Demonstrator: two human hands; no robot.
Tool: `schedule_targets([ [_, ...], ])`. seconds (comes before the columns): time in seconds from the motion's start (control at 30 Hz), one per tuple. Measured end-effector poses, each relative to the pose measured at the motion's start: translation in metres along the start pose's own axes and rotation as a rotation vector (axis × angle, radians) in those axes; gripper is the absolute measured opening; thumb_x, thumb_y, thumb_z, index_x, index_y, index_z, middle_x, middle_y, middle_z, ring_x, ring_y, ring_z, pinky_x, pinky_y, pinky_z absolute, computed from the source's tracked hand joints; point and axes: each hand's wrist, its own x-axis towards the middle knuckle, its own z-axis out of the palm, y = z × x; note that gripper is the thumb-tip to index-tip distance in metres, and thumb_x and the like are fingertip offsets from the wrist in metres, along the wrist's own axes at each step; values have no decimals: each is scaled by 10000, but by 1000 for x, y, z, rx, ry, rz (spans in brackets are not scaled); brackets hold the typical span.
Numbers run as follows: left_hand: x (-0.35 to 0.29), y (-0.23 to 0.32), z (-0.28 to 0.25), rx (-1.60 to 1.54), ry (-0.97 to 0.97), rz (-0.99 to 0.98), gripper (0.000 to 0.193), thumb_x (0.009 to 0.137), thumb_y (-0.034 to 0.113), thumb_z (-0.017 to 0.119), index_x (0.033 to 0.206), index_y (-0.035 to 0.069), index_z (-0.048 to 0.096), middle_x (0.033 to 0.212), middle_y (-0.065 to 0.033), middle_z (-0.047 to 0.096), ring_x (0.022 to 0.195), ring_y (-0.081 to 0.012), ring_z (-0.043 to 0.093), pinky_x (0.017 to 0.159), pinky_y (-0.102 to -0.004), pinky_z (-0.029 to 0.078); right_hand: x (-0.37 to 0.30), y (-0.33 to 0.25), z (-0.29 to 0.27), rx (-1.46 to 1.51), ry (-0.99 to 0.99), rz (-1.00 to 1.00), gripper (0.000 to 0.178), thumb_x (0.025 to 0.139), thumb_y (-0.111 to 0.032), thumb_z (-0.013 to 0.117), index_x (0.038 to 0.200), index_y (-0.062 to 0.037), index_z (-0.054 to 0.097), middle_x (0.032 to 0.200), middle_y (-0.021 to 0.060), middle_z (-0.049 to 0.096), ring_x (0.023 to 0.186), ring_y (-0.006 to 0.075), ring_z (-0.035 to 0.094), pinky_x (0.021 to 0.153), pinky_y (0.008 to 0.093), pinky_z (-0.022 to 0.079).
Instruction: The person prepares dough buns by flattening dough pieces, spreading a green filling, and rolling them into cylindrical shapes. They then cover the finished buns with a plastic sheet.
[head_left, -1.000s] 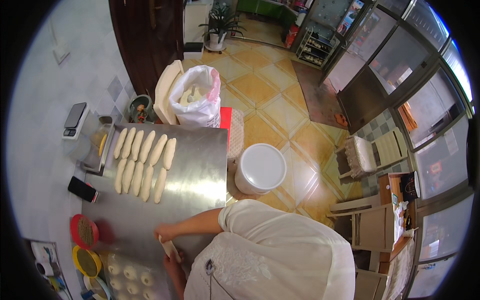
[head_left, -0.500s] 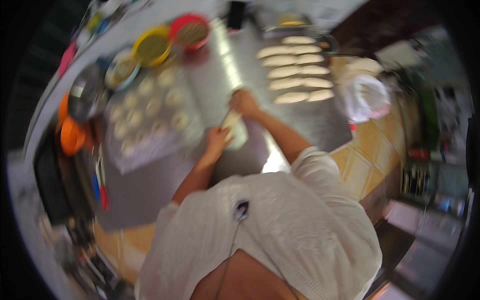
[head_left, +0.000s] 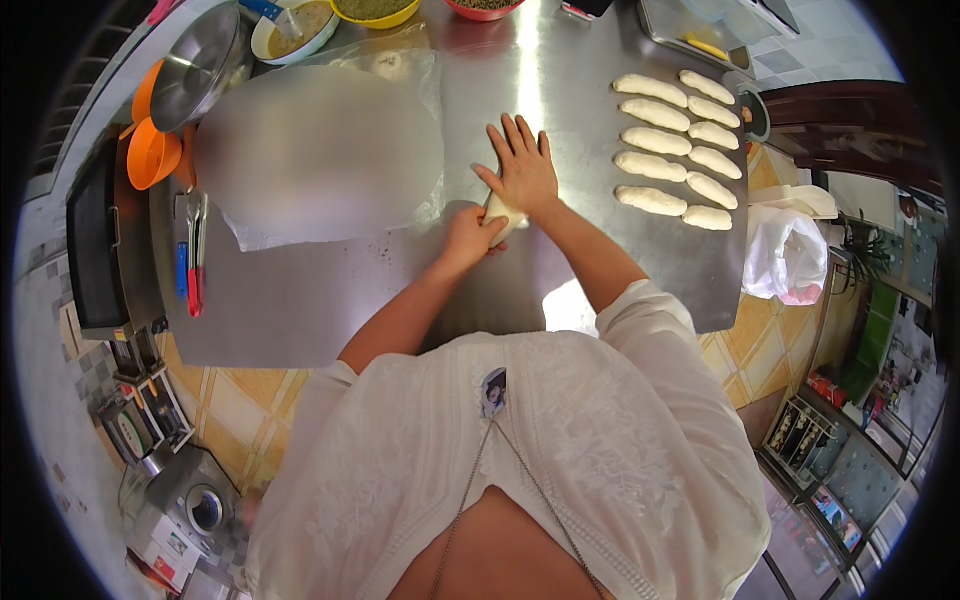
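Note:
A short piece of white dough [head_left: 506, 224] lies on the metal table under both my hands. My left hand [head_left: 466, 238] is closed around its near-left side, thumb on top. Over the far end, my right hand [head_left: 528, 178] lies flat with its fingers stretched out and apart, its heel against the dough. Part of the dough is hidden beneath the hands. To the right rest two columns of long white dough rolls [head_left: 652, 140]. Clear plastic sheeting [head_left: 425, 110] spreads on the left, with one dough ball [head_left: 388, 66] showing; a blurred patch covers most of it.
Along the back stand a yellow bowl [head_left: 378, 18], a red bowl [head_left: 485, 10], a pale bowl of filling [head_left: 300, 38] and a steel bowl [head_left: 200, 65]. Orange bowls [head_left: 152, 155] and red-handled tongs [head_left: 197, 265] sit at the left edge. A metal tray [head_left: 665, 28] is at back right.
My right hand has gone from gripping the dough's far end to lying flat with fingers spread. The dough looks shorter and more covered. The whole view has shifted and turned.

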Motion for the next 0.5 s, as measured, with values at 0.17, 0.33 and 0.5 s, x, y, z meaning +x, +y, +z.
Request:
schedule_targets([
  [0.17,-15,-10,-6,-141,-2,16,222,877,159,648,938,-46,586,826,-98,664,667,-162,685,524,-256,491,-8,-20,-1,81,-26,125,701,914,-582,396,1462,-152,318,1553,130,183,1442,325,114,1119,602,95],
  [0.33,-6,-29,-16,110,39,136,223,860,165,662,869,-46,592,761,-107,669,633,-162,683,495,-262,486,-24,-51,0,-10,-2,21,743,892,-601,421,1447,-113,348,1534,137,231,1431,321,163,1124,575,135],
  [0.5,-15,-29,-21,71,2,83,262,846,190,694,846,-47,582,741,-117,672,639,-167,691,492,-264,489,-25,-46,6,6,-42,-1,746,890,-580,444,1453,-104,331,1531,155,226,1433,331,147,1122,582,121],
])
